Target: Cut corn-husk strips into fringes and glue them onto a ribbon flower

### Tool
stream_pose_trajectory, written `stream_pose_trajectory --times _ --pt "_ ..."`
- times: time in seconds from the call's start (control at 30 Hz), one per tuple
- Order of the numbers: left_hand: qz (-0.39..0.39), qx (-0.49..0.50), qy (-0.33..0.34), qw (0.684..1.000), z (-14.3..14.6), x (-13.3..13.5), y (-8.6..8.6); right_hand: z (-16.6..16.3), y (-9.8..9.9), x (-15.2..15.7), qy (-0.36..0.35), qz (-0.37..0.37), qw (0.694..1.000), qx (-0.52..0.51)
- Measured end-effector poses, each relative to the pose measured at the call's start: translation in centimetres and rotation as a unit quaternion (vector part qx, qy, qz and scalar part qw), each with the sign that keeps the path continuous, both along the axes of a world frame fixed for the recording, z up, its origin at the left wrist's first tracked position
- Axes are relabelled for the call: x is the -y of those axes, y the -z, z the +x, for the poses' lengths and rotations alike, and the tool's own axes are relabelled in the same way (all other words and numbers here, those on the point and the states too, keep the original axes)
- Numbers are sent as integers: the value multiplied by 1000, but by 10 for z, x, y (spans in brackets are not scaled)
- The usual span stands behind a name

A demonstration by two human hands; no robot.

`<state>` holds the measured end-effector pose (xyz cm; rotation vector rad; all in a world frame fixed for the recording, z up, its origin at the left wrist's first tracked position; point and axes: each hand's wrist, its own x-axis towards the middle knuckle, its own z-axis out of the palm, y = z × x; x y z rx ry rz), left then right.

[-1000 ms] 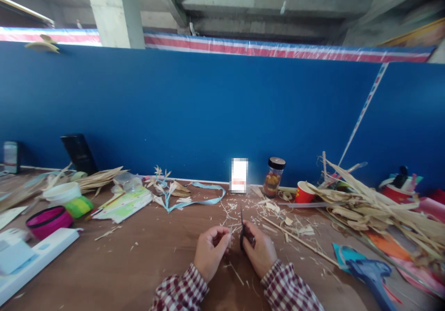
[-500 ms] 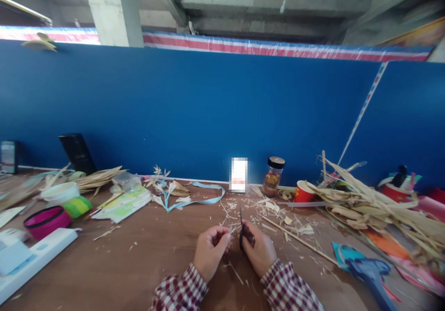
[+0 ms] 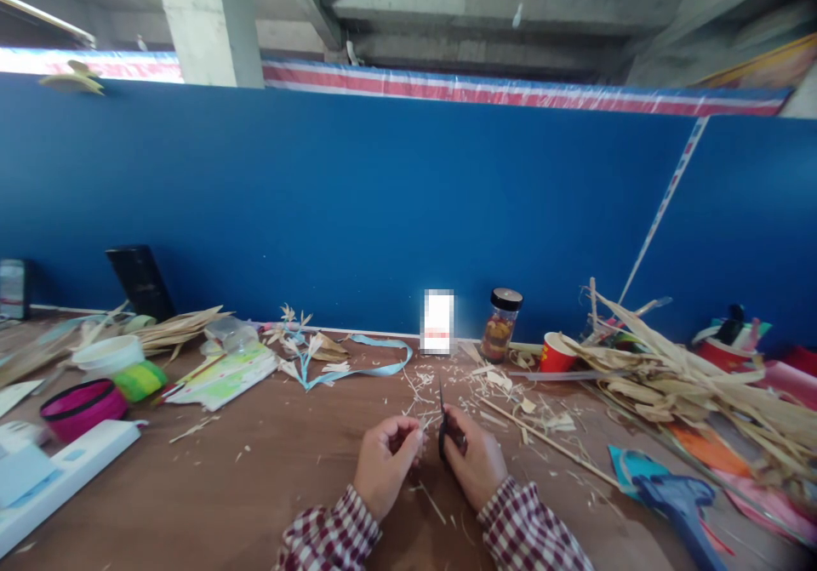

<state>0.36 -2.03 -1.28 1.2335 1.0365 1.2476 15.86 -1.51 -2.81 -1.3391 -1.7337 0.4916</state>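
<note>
My right hand point(image 3: 476, 456) is closed round the dark handles of a pair of scissors point(image 3: 442, 422), whose thin blades point away from me toward the blue wall. Just left of it, my left hand point(image 3: 389, 460) pinches at the fingertips; a small pale sliver shows there, too fine to name surely. The two hands are close together but apart, low over the brown table point(image 3: 255, 486). Ahead of them lie many pale cut scraps point(image 3: 427, 384) of dry husk.
Dry husks point(image 3: 664, 358) pile up at the right, behind a blue glue gun point(image 3: 680, 503). A thin stick point(image 3: 549, 443) lies nearby. A lidded jar point(image 3: 501, 328) and red cup point(image 3: 557, 352) stand at the back. Left are blue-ribboned husk flowers point(image 3: 306, 354) and a white power strip point(image 3: 77, 486).
Almost nothing differs. Both hands keep their place and grip, and the view has shifted very slightly.
</note>
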Motion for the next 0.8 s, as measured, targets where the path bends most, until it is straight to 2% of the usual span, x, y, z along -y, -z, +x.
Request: stream_pose_trajectory --times 0.8 --pt "14 -4 5 1000 1 2 -5 -1 -6 1 -3 3 1000 11"
